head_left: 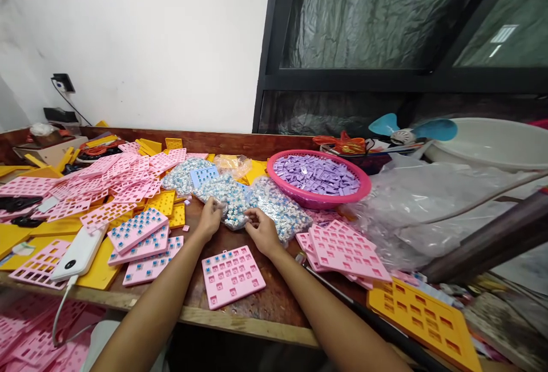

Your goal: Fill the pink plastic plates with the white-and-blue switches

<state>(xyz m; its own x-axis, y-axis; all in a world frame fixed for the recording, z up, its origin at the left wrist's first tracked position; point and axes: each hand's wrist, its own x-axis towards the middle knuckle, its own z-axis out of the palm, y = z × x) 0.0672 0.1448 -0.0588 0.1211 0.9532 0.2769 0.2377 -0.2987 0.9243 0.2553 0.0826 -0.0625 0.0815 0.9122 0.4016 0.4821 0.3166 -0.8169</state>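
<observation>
In the middle of the bench a clear plastic bag of blue and white key switches [233, 207] lies between my hands. My left hand [209, 221] is closed on the bag's near left edge. At its right edge, the curled fingers of my right hand [262, 230] pinch the plastic, partly hidden by the hand itself. Just below them lies a pink keypad plate [233, 280] with square sockets. Blue switches sit along its top row and at its left side; the other sockets are bare. A second switch bag [280, 212] touches the right side of the first.
Stacked pink plates with blue switches [139, 232] lie left, beside a white power bank [79, 255]. A pink basket of purple keycaps [276, 181] stands behind. Pink plates [346, 249] and a yellow plate [428, 320] lie right, near a dark rod [355, 306].
</observation>
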